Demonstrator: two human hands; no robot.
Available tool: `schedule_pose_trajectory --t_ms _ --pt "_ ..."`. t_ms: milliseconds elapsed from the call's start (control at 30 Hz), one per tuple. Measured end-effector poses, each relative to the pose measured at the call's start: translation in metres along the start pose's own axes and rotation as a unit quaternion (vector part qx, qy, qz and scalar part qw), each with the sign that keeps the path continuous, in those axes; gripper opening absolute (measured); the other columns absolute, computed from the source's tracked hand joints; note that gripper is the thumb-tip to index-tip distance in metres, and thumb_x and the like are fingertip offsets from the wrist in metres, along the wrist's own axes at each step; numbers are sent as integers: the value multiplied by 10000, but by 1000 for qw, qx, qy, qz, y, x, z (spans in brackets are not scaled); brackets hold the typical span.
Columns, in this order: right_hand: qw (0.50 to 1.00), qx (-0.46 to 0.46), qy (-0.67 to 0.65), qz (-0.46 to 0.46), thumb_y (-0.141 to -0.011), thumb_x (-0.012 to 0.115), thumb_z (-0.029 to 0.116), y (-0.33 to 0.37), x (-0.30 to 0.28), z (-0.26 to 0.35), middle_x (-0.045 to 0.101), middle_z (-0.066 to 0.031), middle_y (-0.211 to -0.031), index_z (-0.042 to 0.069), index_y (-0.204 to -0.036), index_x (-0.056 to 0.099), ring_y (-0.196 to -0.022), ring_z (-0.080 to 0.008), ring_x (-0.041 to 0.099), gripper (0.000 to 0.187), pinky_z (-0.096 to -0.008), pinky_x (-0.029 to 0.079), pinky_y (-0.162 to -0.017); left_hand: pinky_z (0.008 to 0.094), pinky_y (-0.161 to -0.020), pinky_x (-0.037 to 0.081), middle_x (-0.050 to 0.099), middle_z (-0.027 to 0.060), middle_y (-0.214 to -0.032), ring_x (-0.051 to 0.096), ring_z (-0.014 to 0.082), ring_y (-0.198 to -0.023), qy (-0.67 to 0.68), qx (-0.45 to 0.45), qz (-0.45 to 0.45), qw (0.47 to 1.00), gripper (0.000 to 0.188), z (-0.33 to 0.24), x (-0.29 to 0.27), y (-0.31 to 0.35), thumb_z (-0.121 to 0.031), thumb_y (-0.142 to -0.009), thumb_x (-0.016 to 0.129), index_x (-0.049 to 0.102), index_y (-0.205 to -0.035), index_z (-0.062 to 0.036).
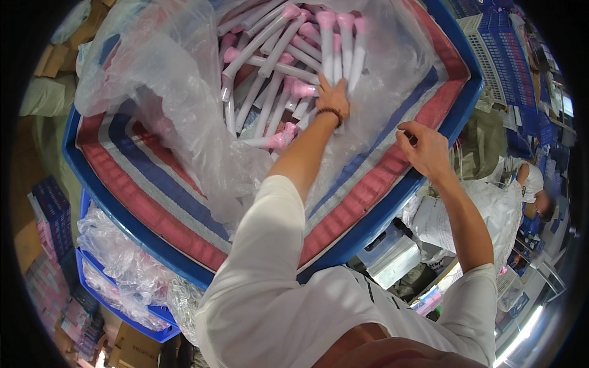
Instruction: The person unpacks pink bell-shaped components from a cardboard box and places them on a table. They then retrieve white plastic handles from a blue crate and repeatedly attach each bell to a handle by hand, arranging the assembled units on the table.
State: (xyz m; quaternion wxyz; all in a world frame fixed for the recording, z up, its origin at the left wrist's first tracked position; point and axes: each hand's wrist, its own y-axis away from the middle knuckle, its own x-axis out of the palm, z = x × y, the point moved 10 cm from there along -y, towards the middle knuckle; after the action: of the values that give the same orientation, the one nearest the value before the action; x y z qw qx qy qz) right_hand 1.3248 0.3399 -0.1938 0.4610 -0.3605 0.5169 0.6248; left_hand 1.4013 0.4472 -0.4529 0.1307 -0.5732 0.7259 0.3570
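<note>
My left hand point(333, 100), with a dark beaded bracelet at the wrist, reaches down into a plastic-lined bin. Its fingers are apart and rest on white tubes with pink rounded ends point(327, 46); several lie side by side just beyond the fingertips. More white-and-pink tubes point(270, 67) are heaped at odd angles to the left of the hand. Above the bin's right edge hovers my right hand point(424, 149), thumb and fingers curled together, nothing visible in them. The clear plastic liner point(196, 116) bunches around the heap.
A blue bin rim point(138, 248) surrounds a red, white and blue striped woven bag point(165, 178). Blue crates point(119, 300) with crumpled clear plastic stand at the lower left. Stacked blue and white baskets point(503, 55) are at the upper right; another person point(532, 184) is at far right.
</note>
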Motion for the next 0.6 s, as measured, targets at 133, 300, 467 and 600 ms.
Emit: schedule_pose_trajectory --t_ms 133,300,467,600 --pt "993 -80 -59 66 -843 583 284 -16 28 35 677 -126 -896 60 -1041 653 -795 -254 659 308 -346 506 -705 480 -987 413 160 201 -1468 363 433 -1253 11 26 -14 1000 681 7 12 8 -323 -673 722 488 -1306 -231" --pt "901 -22 -418 112 -860 606 319 -111 122 73 622 -116 -1062 -10 -1225 549 -957 -212 594 494 -318 453 -856 416 -978 420 400 204 -1303 499 370 -1151 15 4 65 998 638 47 4 3 -412 -675 713 560 -1225 -126" --pt "910 168 -358 -127 -831 631 361 -190 169 -5 521 -154 -1302 13 -1337 456 -1170 -266 513 639 -364 407 -971 396 -930 444 499 231 -1183 560 357 -1048 46 -53 -18 997 621 100 -72 28 -413 -661 666 602 -1145 -29" --pt "934 192 -281 -111 -766 654 460 -208 176 -82 502 -244 -1305 -25 -1329 445 -1236 -351 467 772 -388 358 -1034 434 -937 431 410 205 -1261 514 387 -1095 76 -48 -54 994 542 125 -97 41 -358 -668 668 563 -1108 -60"
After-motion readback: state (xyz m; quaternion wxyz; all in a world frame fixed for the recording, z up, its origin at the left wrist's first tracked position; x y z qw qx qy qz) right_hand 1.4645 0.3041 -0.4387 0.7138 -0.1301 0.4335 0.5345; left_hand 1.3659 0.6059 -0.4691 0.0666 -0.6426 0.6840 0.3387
